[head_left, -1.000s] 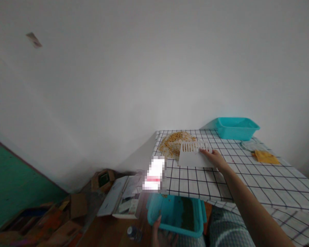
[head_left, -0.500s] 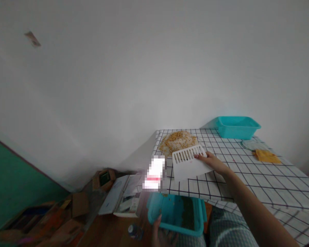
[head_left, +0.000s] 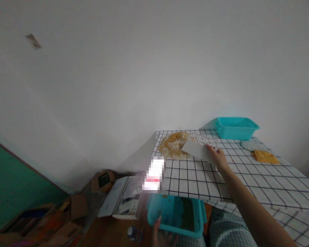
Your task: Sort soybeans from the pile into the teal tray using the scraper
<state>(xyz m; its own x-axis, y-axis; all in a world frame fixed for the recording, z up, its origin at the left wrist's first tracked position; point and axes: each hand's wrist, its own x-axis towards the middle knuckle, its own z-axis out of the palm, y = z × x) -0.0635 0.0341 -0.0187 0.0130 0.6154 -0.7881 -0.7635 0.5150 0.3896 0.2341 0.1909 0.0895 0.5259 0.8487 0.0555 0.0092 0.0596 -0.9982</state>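
My right hand [head_left: 217, 158] reaches out over the checked tablecloth [head_left: 234, 178] and grips a white plastic scraper with a slotted edge [head_left: 199, 145]. The scraper is tilted, its far edge at the right side of a pile of yellow grains [head_left: 173, 143] near the table's far left corner. My left hand [head_left: 159, 231] holds the near rim of a teal basin [head_left: 176, 214] below the table's front edge, with only a thumb and part of the fingers showing.
A second teal basin [head_left: 237, 127] stands at the back of the table by the wall. A yellow cloth [head_left: 265, 156] and a clear lid [head_left: 249, 145] lie to its right. Open books [head_left: 123, 199], cardboard boxes [head_left: 78, 206] and a bottle [head_left: 134, 234] sit on the floor.
The scraper came toward me from the pile, then swung back out to the pile's right side and tilted. The left hand and basin stayed put.
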